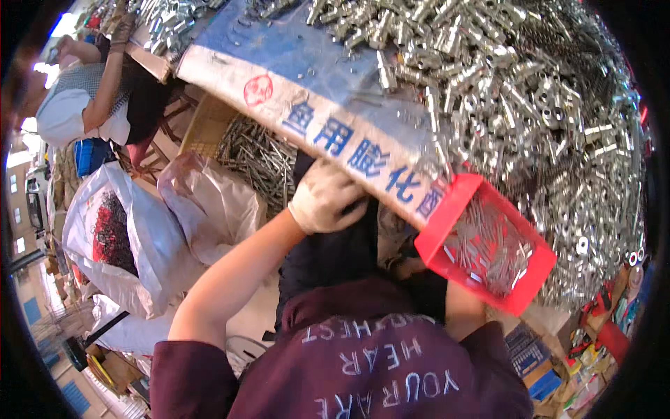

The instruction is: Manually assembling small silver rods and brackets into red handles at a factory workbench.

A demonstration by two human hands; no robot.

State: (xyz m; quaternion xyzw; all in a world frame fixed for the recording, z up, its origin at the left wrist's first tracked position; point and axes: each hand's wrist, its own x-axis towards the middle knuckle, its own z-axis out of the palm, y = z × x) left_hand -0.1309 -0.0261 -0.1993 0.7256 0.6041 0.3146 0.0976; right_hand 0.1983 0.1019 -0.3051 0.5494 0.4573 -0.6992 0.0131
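My left hand (pixel 328 199), in a pale work glove, is just below the table's near edge with its fingers curled in. Whatever it may hold is hidden. My right forearm (pixel 464 307) runs up beneath a red plastic bin (pixel 436 244), which covers my right hand. Thin metal pins (pixel 488 244) lie loose inside this bin, at the table's near right corner. A large heap of shiny metal fittings (pixel 481 105) spreads over the tabletop, whose near edge is wrapped in a white printed sack (pixel 279 91).
Left of my left hand, a yellowish container (pixel 206 129) holds many metal rods (pixel 262 157). White plastic sacks (pixel 150 230) stand on the floor, one with dark and red contents. A co-worker (pixel 91 105) sits at the far left. Boxes and tools (pixel 544 363) crowd the lower right.
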